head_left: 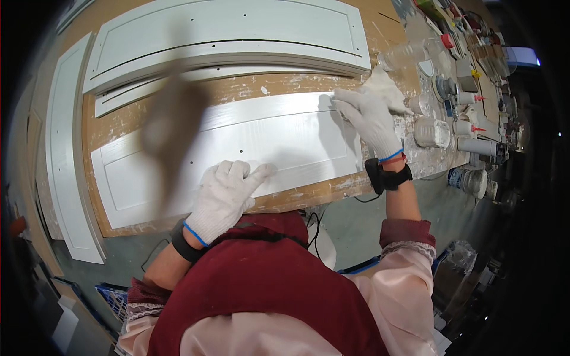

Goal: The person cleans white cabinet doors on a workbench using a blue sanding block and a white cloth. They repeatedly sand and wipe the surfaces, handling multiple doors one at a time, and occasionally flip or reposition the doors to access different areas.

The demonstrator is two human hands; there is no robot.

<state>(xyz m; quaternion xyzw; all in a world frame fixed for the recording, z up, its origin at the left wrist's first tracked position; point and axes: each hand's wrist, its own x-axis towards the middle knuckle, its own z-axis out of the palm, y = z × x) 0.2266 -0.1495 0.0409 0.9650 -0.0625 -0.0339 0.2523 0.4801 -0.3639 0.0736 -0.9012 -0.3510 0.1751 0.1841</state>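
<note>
A long white panel (285, 133) with a grooved inner border and small dark holes lies flat on the brown work surface before me. My left hand (222, 193), in a white knit glove, rests on its near edge with the thumb stretched out to the right. At the panel's right end, my right hand (368, 115), also gloved, reaches over the far corner. Its fingers are extended, and nothing shows in them. A crumpled white cloth (385, 89) lies just beyond the right hand. A blurred brown shape (173, 118) close to the camera covers part of the panel's left half.
Several white panels (231, 29) are stacked at the back. Another panel (70, 148) stretches along the left side. Bottles, a clear plastic tub (431, 132) and red-tipped bottles (469, 127) crowd the paint-spattered right side. Dark cables (316, 228) hang below the table edge.
</note>
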